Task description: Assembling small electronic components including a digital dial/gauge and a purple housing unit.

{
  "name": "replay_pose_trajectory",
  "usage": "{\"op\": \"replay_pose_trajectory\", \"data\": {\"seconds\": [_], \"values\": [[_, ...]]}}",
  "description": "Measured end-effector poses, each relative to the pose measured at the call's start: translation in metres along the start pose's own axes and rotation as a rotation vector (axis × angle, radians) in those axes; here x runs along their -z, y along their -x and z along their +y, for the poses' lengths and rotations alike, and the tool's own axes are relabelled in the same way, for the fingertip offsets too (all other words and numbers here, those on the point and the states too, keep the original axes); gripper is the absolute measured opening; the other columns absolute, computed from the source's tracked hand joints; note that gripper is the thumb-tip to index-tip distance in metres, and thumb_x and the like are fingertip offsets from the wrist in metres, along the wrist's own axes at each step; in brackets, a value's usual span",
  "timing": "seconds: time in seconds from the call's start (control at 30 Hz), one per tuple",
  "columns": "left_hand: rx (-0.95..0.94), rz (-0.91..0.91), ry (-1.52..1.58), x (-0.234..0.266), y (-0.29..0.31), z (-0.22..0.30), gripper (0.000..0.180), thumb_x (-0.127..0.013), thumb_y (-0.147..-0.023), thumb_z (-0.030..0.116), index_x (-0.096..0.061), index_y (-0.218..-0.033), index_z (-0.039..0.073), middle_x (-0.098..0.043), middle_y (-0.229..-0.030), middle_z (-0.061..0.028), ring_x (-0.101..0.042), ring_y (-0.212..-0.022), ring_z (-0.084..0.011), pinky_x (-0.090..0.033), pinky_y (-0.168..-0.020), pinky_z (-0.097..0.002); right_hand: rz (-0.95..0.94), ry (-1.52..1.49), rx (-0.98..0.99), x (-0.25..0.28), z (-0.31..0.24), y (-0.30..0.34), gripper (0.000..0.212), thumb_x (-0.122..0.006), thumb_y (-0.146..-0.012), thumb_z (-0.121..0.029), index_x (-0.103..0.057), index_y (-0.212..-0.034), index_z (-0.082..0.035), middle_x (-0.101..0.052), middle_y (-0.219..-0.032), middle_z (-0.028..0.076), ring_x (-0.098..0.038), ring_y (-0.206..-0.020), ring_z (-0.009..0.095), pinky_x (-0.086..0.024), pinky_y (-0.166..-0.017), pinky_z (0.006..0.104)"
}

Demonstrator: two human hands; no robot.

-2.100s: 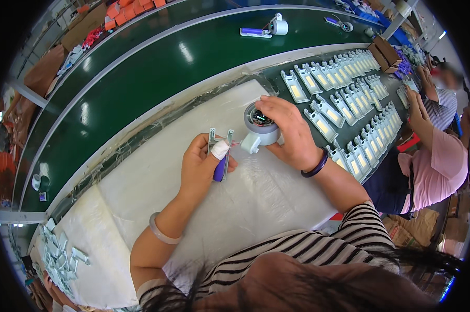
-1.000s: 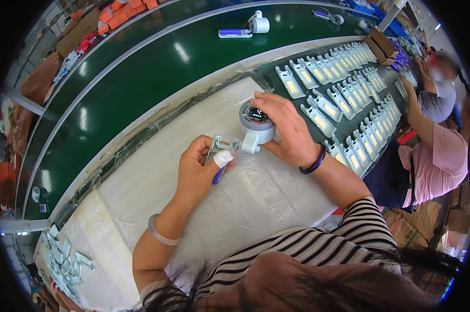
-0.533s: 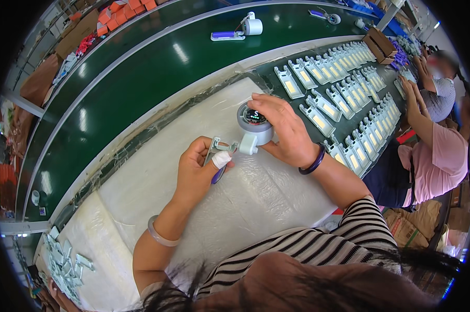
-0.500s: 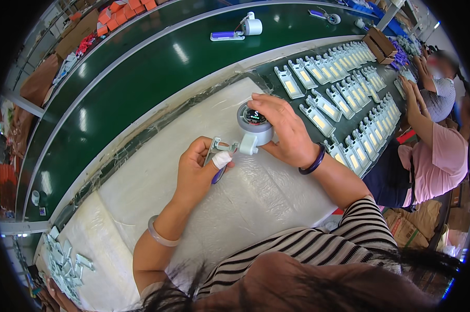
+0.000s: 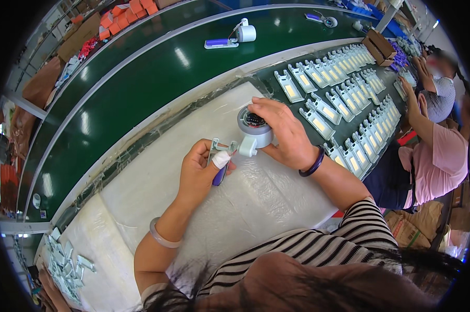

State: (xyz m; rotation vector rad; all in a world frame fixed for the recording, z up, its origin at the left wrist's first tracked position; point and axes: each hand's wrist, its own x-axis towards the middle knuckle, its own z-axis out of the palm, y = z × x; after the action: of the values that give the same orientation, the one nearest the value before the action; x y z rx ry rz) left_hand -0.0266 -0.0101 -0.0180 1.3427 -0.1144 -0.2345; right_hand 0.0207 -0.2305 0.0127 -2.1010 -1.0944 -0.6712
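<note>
left hand (image 5: 194, 170) is gripping a pale bracket (image 5: 214, 147) fitted with a purple cylinder (image 5: 219, 177), its white-wrapped thumb pressing across. right hand (image 5: 291, 133) is gripping a round white-and-grey housing (image 5: 258, 137) from the right side, fingers curling over the rim, dark circuitry showing in its open top. the housing's stubby arm is pointing down toward the bracket, thin reddish wire (image 5: 236, 151) running between. both parts are being held over the plastic-covered worktop (image 5: 204, 213). rows of pale panels (image 5: 290, 87) are lying to the right; a similar unit (image 5: 246, 34) is lying on the green belt (image 5: 136, 93) beyond.
</note>
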Motion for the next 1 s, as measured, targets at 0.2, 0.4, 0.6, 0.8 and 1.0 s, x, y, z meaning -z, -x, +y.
{"op": "replay_pose_trajectory", "data": {"seconds": [0.2,0.4,0.6,0.8,1.0], "values": [[0.198,0.036,0.119,0.006,-0.004,0.015,0.024,-0.057,-0.092,0.023,-0.053,-0.104,0.002,-0.065,-0.096,-0.0139,-0.065,-0.072,-0.0204,-0.056,-0.062,-0.0321,-0.099,-0.016,-0.106,-0.003,0.000,0.001,0.082,-0.078,-0.059,-0.001,-0.040,-0.131,-0.003,-0.049,-0.127,0.019,-0.048,-0.118,0.036,-0.042,-0.098,0.0407],[0.136,0.218,0.336,0.049,-0.021,0.020,0.029,-0.051,-0.094,0.025,-0.054,-0.108,0.000,-0.065,-0.098,-0.0152,-0.065,-0.075,-0.0220,-0.057,-0.060,-0.0353,-0.302,-0.071,-0.256,-0.012,0.012,0.010,0.079,-0.074,-0.071,-0.011,-0.032,-0.137,-0.002,-0.043,-0.132,0.022,-0.042,-0.123,0.038,-0.036,-0.104,0.0407],[-0.334,0.532,0.657,0.142,-0.045,0.026,0.030,-0.048,-0.094,0.021,-0.053,-0.109,-0.005,-0.062,-0.102,-0.0164,-0.065,-0.085,-0.0251,-0.057,-0.075,-0.0413,-0.349,-0.050,-0.235,-0.020,0.010,0.005,0.059,-0.070,-0.079,-0.016,-0.043,-0.129,0.002,-0.047,-0.128,0.022,-0.045,-0.120,0.036,-0.037,-0.102,0.0395],[-0.567,1.063,0.507,0.178,-0.044,0.035,0.065,-0.056,-0.086,0.008,-0.022,-0.140,-0.001,-0.040,-0.132,-0.0182,-0.051,-0.114,-0.0283,-0.048,-0.092,-0.0421,-0.462,0.074,-0.079,-0.024,0.041,-0.038,0.049,-0.065,-0.076,-0.009,-0.049,-0.122,0.000,-0.050,-0.125,0.021,-0.047,-0.117,0.038,-0.039,-0.101,0.0413],[-0.414,0.935,0.337,0.148,-0.045,0.016,0.060,-0.050,-0.087,0.002,-0.023,-0.141,0.004,-0.036,-0.135,-0.0170,-0.058,-0.100,-0.0262,-0.055,-0.071,-0.0328,-0.232,0.437,0.078,-0.052,0.148,-0.123,0.039,-0.056,-0.070,0.002,-0.058,-0.109,-0.005,-0.059,-0.114,0.014,-0.054,-0.106,0.035,-0.046,-0.089,0.0421]]}}
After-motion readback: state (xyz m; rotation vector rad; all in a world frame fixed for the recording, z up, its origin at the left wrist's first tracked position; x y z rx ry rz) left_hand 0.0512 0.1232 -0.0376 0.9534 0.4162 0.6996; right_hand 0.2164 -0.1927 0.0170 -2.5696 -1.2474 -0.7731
